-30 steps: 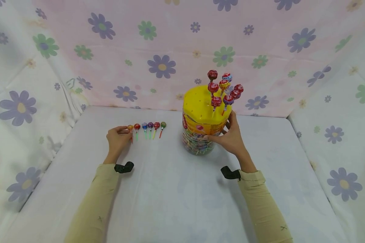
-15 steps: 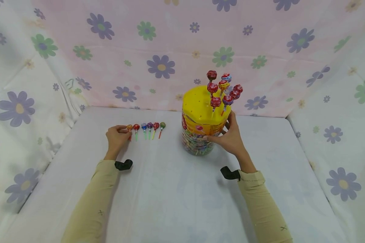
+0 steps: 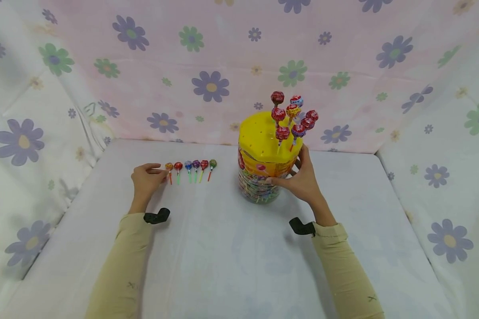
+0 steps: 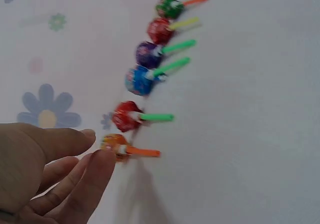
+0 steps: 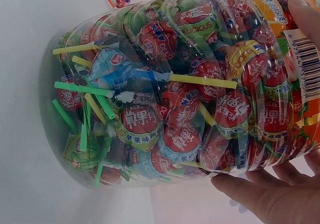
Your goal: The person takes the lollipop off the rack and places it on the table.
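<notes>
Beside the left end of a row of wrapped lollipops lies my left hand [image 3: 145, 182], thumb and fingers spread apart with nothing held. Nearest to its fingertips is an orange lollipop [image 3: 169, 166] with an orange stick; the left wrist view shows a gap between thumb and index finger, but contact is hard to tell. My right hand [image 3: 302, 182] grips the right side of a big clear lollipop jar [image 3: 259, 188], thumb in front. Its yellow lid [image 3: 257, 133] bears several upright lollipops [image 3: 282, 133] stuck in holes. Through the jar wall show many more lollipops [image 5: 140, 126].
Right of the orange one, the row goes on with red [image 3: 178, 166], blue [image 3: 188, 165], purple [image 3: 196, 164], red [image 3: 204, 164] and green [image 3: 213, 163] lollipops. A flowered cloth [image 3: 155, 53] backs the white table [image 3: 223, 257].
My left hand has let go of the orange lollipop and drawn back slightly left, its fingers opening. The right hand and the jar stay in place.
</notes>
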Motion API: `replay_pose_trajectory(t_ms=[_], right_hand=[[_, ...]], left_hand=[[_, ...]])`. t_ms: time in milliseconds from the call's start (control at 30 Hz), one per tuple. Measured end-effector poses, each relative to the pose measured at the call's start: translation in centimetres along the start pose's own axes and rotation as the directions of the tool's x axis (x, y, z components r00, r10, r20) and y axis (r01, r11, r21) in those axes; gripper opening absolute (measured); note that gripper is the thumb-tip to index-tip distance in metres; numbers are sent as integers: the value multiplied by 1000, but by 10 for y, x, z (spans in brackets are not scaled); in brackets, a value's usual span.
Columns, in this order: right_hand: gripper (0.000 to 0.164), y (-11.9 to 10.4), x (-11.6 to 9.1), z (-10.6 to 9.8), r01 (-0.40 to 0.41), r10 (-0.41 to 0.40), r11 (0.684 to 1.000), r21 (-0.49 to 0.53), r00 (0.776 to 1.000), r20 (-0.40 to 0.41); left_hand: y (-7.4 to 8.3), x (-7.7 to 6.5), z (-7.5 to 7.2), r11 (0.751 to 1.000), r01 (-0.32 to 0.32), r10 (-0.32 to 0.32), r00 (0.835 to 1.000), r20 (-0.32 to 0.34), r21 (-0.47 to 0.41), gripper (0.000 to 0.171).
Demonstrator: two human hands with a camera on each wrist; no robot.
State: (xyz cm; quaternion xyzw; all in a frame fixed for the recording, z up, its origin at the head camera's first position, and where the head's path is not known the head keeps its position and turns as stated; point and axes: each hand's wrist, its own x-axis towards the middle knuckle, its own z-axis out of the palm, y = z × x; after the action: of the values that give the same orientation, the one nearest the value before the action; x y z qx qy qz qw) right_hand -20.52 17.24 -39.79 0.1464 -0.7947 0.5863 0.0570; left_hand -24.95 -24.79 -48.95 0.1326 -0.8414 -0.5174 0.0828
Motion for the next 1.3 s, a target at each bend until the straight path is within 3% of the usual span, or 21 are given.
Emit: replay_pose_trajectory(t_ms=[167, 267, 433, 667, 867, 967, 1100, 1200, 1300], right_hand=[[102, -1, 0, 0, -2, 2, 1000, -2, 1000, -1], [101, -1, 0, 0, 0, 0, 1000, 0, 1000, 0], [101, -1, 0, -1, -6, 6, 1000, -5, 1000, -1], [101, 1, 1, -2, -10, 10, 1000, 1, 1000, -3], [101, 2, 0, -1, -12, 12, 1000, 3, 1000, -5], [101, 1, 0, 0, -22, 22, 1000, -8, 1000, -7], [101, 1, 0, 0, -37, 37, 999, -14, 999, -5], [102, 1, 0, -1, -35, 35, 999, -11, 999, -3], [103, 1, 1, -2, -25, 25, 1000, -8, 1000, 0]], left_hand=[[17, -5, -4, 993, -21, 30, 997, 75, -120, 42], [31, -9, -1, 980, -95, 116, 987, 111, -176, 40], [59, -17, 11, 945, -238, 273, 952, 141, -224, 37], [100, -31, 36, 872, -397, 433, 899, 72, -286, 29], [135, -49, 63, 780, -446, 473, 880, -53, -440, 26], [155, -58, 73, 729, -502, 516, 850, -107, -466, 26], [185, -70, 84, 674, -567, 598, 795, -100, -474, 26], [206, -75, 92, 657, -583, 635, 770, -65, -478, 25], [225, -76, 100, 662, -575, 649, 760, -16, -481, 26]])
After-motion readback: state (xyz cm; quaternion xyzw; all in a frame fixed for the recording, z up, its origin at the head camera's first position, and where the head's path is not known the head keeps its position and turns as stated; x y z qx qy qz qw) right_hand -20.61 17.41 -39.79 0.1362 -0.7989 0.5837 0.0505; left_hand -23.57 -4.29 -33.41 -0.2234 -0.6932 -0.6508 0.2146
